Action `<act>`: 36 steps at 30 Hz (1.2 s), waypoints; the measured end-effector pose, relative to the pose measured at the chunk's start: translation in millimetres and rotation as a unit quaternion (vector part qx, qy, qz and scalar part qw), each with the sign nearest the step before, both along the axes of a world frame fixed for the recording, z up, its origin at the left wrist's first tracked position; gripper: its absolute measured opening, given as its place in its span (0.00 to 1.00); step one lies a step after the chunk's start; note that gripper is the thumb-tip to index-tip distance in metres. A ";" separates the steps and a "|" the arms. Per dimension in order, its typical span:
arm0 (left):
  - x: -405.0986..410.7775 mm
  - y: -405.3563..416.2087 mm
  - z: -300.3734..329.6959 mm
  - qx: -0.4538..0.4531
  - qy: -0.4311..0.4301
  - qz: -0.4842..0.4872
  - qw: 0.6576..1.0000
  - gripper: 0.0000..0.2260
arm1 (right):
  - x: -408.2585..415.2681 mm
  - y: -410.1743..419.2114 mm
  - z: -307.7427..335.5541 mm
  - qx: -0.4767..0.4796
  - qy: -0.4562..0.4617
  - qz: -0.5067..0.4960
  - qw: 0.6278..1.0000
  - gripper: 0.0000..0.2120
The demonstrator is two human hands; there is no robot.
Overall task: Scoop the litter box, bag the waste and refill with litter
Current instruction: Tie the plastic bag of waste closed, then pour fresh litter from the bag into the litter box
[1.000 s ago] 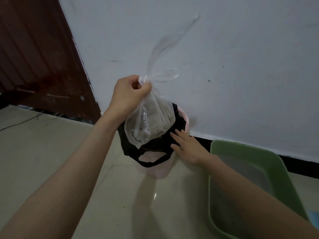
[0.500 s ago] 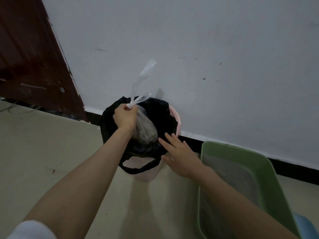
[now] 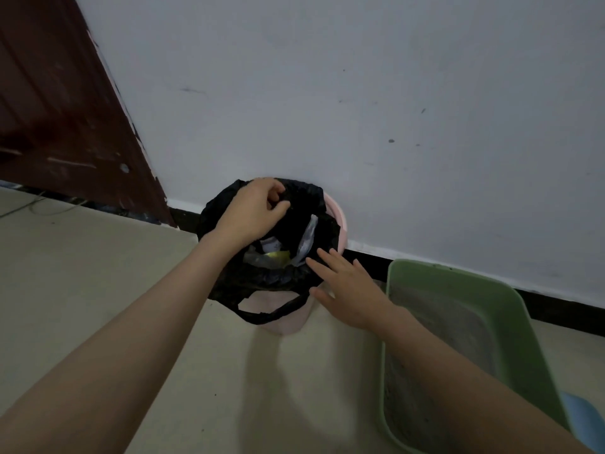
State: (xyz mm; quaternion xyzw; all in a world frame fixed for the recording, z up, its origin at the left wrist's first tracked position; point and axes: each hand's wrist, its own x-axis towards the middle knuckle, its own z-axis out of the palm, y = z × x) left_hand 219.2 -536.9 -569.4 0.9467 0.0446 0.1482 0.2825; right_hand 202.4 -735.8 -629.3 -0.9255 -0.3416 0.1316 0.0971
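Left hand (image 3: 252, 211) pinches liner (image 3: 294, 276) at frame centre; right hand (image 3: 347, 283) flat, released, steadying bin (image 3: 337, 211). Check waste bag (image 3: 307, 239) sits fully inside.

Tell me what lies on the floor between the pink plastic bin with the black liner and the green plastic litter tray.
In the head view, nothing stands between the pink bin and the green litter tray: only bare beige floor, crossed above by the right hand and forearm.

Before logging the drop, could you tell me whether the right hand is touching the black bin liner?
Touching: the head view shows the right hand's fingertips resting on the black bin liner.
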 end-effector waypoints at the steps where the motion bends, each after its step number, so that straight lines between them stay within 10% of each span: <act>1: -10.6 2.4 -0.3 0.036 0.026 -0.018 0.999 0.16 | -1.2 -0.7 8.2 0.003 0.008 -0.006 1.000 0.27; 9: -87.1 9.2 80.8 0.176 0.135 -0.044 0.974 0.25 | -24.1 -12.2 142.8 -0.021 -0.002 -0.008 1.000 0.30; 17: -211.6 19.4 255.2 0.053 0.154 0.066 0.984 0.30 | -96.1 27.9 351.4 -0.007 0.015 0.073 0.997 0.35; 36: -549.0 259.2 528.7 -0.031 0.204 0.461 0.863 0.36 | -318.0 409.8 606.2 -0.019 0.058 0.425 0.903 0.31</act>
